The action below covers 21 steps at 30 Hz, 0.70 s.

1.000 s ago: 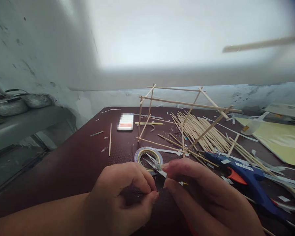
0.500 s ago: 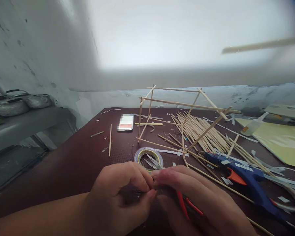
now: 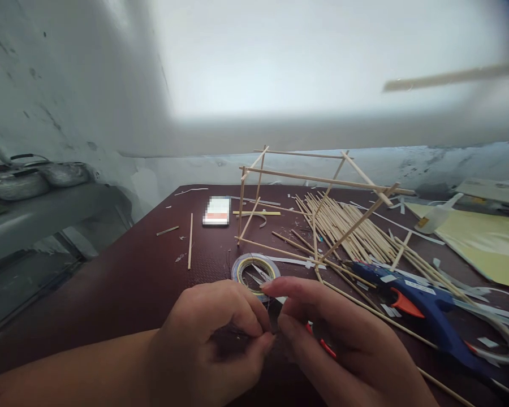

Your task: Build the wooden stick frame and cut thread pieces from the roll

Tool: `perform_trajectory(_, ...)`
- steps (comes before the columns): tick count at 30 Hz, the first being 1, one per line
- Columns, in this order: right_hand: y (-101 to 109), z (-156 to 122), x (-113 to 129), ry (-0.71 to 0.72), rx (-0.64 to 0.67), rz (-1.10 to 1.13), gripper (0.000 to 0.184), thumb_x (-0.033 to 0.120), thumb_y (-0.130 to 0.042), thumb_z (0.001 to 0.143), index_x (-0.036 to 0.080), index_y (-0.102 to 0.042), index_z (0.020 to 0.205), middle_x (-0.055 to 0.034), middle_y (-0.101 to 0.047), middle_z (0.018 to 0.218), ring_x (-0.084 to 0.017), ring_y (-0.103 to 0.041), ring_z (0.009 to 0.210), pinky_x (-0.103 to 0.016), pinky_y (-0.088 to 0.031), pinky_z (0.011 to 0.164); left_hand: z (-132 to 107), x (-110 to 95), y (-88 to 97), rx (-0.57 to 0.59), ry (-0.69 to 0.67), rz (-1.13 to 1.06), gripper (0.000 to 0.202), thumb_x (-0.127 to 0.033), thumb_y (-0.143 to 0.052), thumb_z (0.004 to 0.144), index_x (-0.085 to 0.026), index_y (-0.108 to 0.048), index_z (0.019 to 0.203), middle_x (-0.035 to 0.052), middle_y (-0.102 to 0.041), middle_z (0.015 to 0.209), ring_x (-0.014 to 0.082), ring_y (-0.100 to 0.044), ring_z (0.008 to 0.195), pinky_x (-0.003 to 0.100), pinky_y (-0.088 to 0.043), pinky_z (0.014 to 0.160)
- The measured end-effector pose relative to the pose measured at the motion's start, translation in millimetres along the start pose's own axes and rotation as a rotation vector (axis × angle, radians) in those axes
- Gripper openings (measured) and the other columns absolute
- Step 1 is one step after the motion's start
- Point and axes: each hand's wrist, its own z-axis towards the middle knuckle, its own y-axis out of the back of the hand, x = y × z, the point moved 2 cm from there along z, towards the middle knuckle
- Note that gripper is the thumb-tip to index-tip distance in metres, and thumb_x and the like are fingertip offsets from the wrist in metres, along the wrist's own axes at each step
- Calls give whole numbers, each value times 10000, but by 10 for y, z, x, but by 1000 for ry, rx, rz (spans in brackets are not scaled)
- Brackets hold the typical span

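Observation:
My left hand (image 3: 218,333) is closed in a pinch, thumb against bent forefinger. A fine, thread-like strand shows faintly by its fingertips; what the pinch holds is too small to make out. Just to its right, my right hand (image 3: 343,339) has its thumb and forefinger apart, with nothing visible between them. Beyond the fingertips lies a flat ring-shaped roll (image 3: 240,270). Pointed metal tips rest over its hole, and red handles (image 3: 328,348) show beneath my right hand; the middle of this tool is hidden. Behind stands a box-like frame of thin wooden sticks (image 3: 297,173).
A blue glue gun (image 3: 428,305) with an orange trigger lies at right, beside a pile of wooden sticks (image 3: 343,229). Further right are a small white bottle (image 3: 439,216) and yellow sheet (image 3: 483,243). A phone (image 3: 216,212) and loose stick (image 3: 190,240) lie left of the frame.
My right hand has drawn slightly away from my left fingertips, and its thumb and forefinger have spread apart. My left hand stays pinched, shifted slightly right.

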Motion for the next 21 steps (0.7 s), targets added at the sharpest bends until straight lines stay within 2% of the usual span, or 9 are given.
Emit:
perform_trajectory(3,-7,7,-16,-13,9,1,327,156,-526,878,339,-562,1147,59,-669,724,-109,-651,584,-181,-494,488,10,18,30,47,45,-56,160,-42,-661,761,-169,-565,781,51,-685,781,151,-661,696,249,-551,632)
perform_trajectory(5,-9,3,-13,12,10,-7,356,140,-526,876,350,-539,1164,68,-666,737,-105,-656,611,-175,-490,505,45,27,63,90,57,-89,72,-105,-642,809,-157,-612,849,73,-680,847,179,-663,782,297,-561,718)
perform_trajectory(7,-12,-5,-3,53,9,-17,381,119,-522,870,350,-528,1173,68,-674,762,-102,-660,632,-173,-492,523,91,33,109,61,54,-68,86,-158,-581,875,-142,-657,910,94,-672,928,203,-647,908,329,-537,831)
perform_trajectory(9,-11,-13,7,85,1,-37,393,105,-525,864,339,-527,1179,70,-668,755,-93,-641,602,-174,-505,553,128,35,153,-30,59,-17,173,-168,-510,927,-143,-680,918,93,-668,959,200,-624,971,321,-503,886)
perform_trajectory(10,-10,-17,11,102,-1,-49,395,100,-531,861,331,-529,1181,66,-672,770,-90,-636,595,-176,-514,572,139,32,165,-67,66,1,195,-160,-492,938,-148,-684,907,86,-669,945,191,-622,963,310,-497,880)
perform_trajectory(12,-1,-22,18,135,-17,-80,392,106,-543,860,312,-530,1193,46,-691,815,-98,-649,618,-187,-531,602,146,14,155,-63,81,4,186,-149,-502,933,-152,-685,900,76,-672,908,178,-633,897,294,-503,830)
perform_trajectory(14,11,-25,23,161,-34,-101,385,119,-545,865,298,-526,1205,21,-712,882,-119,-683,694,-196,-547,626,137,-19,109,28,94,-17,170,-150,-518,919,-143,-688,914,77,-678,878,174,-639,828,289,-512,776)
perform_trajectory(17,31,-23,25,172,-59,-115,379,129,-541,874,296,-519,1213,31,-715,888,-106,-689,725,-175,-556,685,111,-71,33,147,130,-7,187,-204,-524,916,-125,-693,915,79,-682,815,183,-642,785,294,-513,742)
perform_trajectory(21,41,-5,16,186,-77,-178,377,153,-558,874,291,-519,1223,42,-719,934,-85,-694,791,-153,-541,782,80,-78,1,174,295,100,243,-309,-527,921,-144,-702,887,65,-697,778,180,-647,741,280,-503,693)
